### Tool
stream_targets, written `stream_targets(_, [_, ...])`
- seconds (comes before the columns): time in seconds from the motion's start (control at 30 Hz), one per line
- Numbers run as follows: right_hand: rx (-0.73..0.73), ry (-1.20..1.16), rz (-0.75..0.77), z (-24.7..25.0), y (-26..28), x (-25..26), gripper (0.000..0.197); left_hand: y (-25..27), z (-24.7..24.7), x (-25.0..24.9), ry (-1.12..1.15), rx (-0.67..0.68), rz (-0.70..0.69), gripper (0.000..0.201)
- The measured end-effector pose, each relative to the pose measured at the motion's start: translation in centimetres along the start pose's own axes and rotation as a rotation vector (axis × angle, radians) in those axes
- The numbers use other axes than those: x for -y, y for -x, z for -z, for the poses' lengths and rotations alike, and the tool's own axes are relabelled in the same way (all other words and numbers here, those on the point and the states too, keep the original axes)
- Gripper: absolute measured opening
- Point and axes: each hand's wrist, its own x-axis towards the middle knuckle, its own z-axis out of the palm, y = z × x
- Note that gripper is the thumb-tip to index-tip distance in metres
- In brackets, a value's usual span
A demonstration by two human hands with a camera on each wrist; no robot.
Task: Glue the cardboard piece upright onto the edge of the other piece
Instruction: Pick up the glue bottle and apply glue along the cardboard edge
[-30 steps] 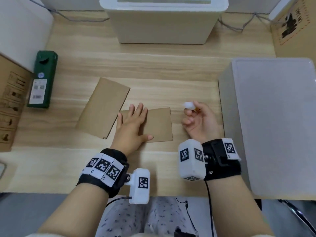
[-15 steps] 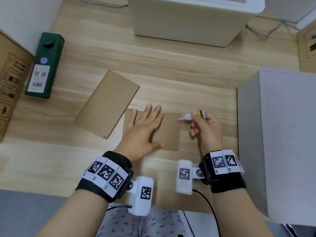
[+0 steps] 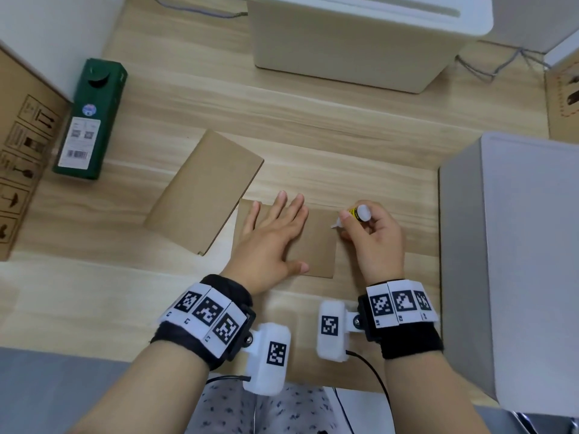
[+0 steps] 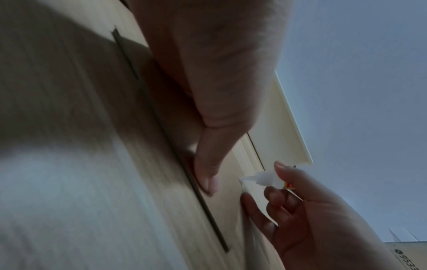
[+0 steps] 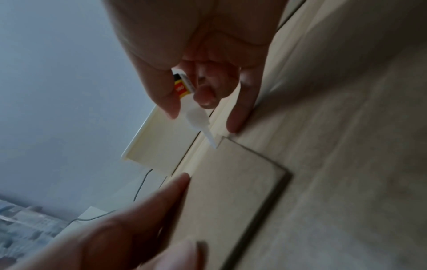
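1. cardboard first: the smaller cardboard piece lies flat on the wooden desk, near the person, and the left hand is spread flat on its left half with fingers straight, pressing it down and curling round nothing.
2. the right hand is curled around a little glue tube, pinched between thumb and fingers, nozzle pointing down and left.
3. the relation that matters: the nozzle tip sits right at the far right corner of that flat piece, and the right edge runs from there back toward the person. looks to me like the bead has to follow that edge, far to near. can't tell from the wrist views whether the tip is touching the card yet.
4. the right hand is clearly the nearer one to that edge; the left is well over on the other side, out of the glue's path.
5. the bigger cardboard piece lies flat and angled, just to the left and far of the small one, overlapping or touching its far left corner. my guess is that's the one that gets stood up, and the left hand is closer to it.
6. writing: the tube has a yellow, red and black label, too blurry to read. a green box at the far left has a white sticker with a barcode and qr codes, also unreadable. the cardboard carton on the left edge shows handling symbols. both wrist bands carry square black and white markers.
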Motion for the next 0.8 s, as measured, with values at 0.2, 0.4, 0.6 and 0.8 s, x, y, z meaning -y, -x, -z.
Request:
stream_targets(0.2, [-0.018, 0.053, 0.042, -0.2, 0.6, 0.0, 0.012, 0.0, 0.0, 0.0, -0.005, 0.003, 0.001, 0.091])
stream_targets(0.4, [-0.028, 0.084, 0.092, -0.1, 0.9, 0.6, 0.010, -0.1, 0.1, -0.1, -0.009, 0.006, 0.001, 0.091])
stream_targets(0.6, [-0.014, 0.114, 0.080, -0.3, 0.7, 0.7, 0.016, 0.0, 0.2, -0.2, -0.020, 0.018, 0.002, 0.092])
stream_targets(0.8, [-0.017, 0.080, 0.068, -0.1, 1.1, 0.6, 0.020, 0.1, 0.3, -0.2, -0.021, 0.019, -0.002, 0.091])
